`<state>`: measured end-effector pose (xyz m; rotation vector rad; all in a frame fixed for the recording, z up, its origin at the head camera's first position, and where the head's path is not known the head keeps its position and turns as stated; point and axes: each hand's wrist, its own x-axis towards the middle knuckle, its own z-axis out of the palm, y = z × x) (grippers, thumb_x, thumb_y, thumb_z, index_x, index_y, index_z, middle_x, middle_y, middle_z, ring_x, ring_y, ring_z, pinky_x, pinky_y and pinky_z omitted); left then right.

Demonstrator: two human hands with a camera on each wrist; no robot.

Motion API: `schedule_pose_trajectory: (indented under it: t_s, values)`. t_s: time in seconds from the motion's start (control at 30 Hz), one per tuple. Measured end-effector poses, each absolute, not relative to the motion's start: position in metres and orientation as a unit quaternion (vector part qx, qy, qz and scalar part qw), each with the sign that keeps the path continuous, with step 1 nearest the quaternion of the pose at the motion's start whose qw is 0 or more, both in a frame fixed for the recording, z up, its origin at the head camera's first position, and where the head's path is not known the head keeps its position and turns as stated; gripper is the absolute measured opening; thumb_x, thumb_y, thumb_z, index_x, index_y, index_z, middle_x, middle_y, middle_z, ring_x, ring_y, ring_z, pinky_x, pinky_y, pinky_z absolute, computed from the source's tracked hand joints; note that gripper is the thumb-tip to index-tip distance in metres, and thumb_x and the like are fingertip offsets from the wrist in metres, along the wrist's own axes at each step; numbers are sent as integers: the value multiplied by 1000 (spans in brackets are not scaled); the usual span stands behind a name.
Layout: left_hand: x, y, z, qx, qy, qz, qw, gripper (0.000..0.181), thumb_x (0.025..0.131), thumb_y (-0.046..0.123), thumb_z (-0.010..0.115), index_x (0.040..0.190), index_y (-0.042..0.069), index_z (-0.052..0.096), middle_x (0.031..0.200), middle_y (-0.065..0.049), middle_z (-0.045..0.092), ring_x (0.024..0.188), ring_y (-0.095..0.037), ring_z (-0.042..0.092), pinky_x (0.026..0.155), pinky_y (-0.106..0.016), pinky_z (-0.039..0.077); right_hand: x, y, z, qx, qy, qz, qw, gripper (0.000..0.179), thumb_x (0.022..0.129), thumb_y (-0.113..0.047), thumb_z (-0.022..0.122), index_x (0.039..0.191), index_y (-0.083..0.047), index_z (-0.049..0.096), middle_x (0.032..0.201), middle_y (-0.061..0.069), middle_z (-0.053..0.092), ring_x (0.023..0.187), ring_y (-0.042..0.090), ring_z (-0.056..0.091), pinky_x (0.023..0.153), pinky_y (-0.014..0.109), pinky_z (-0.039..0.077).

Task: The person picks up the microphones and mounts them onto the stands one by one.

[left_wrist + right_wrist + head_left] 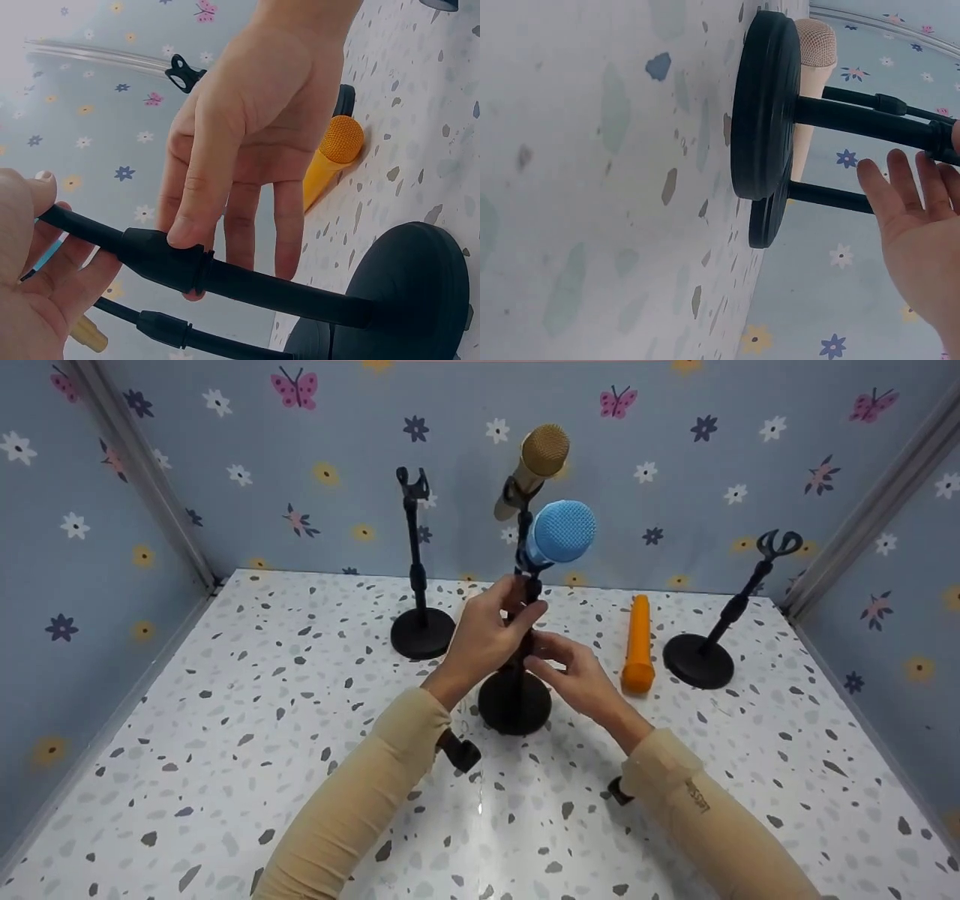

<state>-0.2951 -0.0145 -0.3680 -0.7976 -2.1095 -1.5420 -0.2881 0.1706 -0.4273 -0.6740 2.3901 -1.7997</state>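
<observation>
A black microphone stand [516, 712] stands upright in the middle with a blue microphone [562, 532] in its clip. High on its pole, just under that microphone, my left hand [487, 634] grips with thumb and fingers. Lower down, my right hand [577, 671] pinches the pole's thick collar [161, 259] between thumb and index finger, its other fingers hanging straighter beside the pole. Directly behind stands a second stand holding a gold microphone [545, 451]; its lower pole is mostly hidden by my hands in the head view.
Black stands with bare clips are at the left [422, 634] and right [697, 661]. An orange microphone [638, 649] lies before the right one. In the right wrist view, a cream microphone [815, 45] is partly hidden behind the bases. Patterned walls [465, 405] bound the speckled table [262, 720].
</observation>
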Motion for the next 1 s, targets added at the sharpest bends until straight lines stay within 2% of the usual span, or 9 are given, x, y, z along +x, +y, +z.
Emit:
schedule_pose_trajectory:
  t_s: [0.23, 0.47, 0.63, 0.77, 0.87, 1.0]
  values:
    - [-297, -14, -368, -291, -749, -559, 203, 19, 98, 21, 71, 106, 5, 64, 89, 1, 68, 82, -8, 65, 82, -31, 54, -289, 171, -430, -228, 739, -633, 41, 49, 99, -27, 69, 144, -10, 56, 135, 6, 64, 121, 27, 60, 99, 38, 52]
    - [-296, -13, -369, -292, -750, -558, 201, 18, 98, 21, 71, 107, 7, 64, 90, 1, 69, 83, -6, 65, 79, -27, 55, -289, 168, -427, -214, 774, -595, 21, 49, 96, -27, 73, 141, -12, 59, 132, 4, 64, 115, 25, 61, 96, 39, 54]
    - [-295, -13, -369, -291, -751, -558, 198, 18, 98, 21, 70, 108, 8, 64, 91, 1, 70, 84, -6, 66, 80, -28, 54, -287, 167, -425, -236, 767, -597, 13, 53, 99, -24, 70, 148, -13, 52, 139, 2, 59, 116, 24, 60, 98, 40, 52]
    - [-296, -13, -369, -291, -745, -565, 201, 18, 98, 20, 71, 106, 7, 64, 91, 1, 69, 83, -8, 65, 80, -28, 54, -287, 167, -426, -249, 743, -620, 42, 55, 102, -20, 65, 152, -9, 45, 144, 5, 56, 125, 26, 56, 104, 39, 48]
    - [-297, -14, -369, -294, -740, -569, 205, 18, 97, 20, 72, 105, 5, 64, 90, -1, 68, 81, -10, 65, 79, -29, 55, -290, 166, -427, -246, 735, -628, 65, 51, 102, -17, 63, 150, -8, 48, 141, 7, 59, 129, 30, 55, 105, 39, 47]
    - [-298, -14, -369, -297, -740, -565, 212, 19, 97, 20, 72, 105, 4, 65, 89, 0, 69, 81, -10, 65, 77, -29, 55, -293, 166, -428, -216, 744, -629, 63, 43, 98, -19, 70, 138, -9, 56, 131, 7, 63, 122, 31, 58, 100, 40, 51]
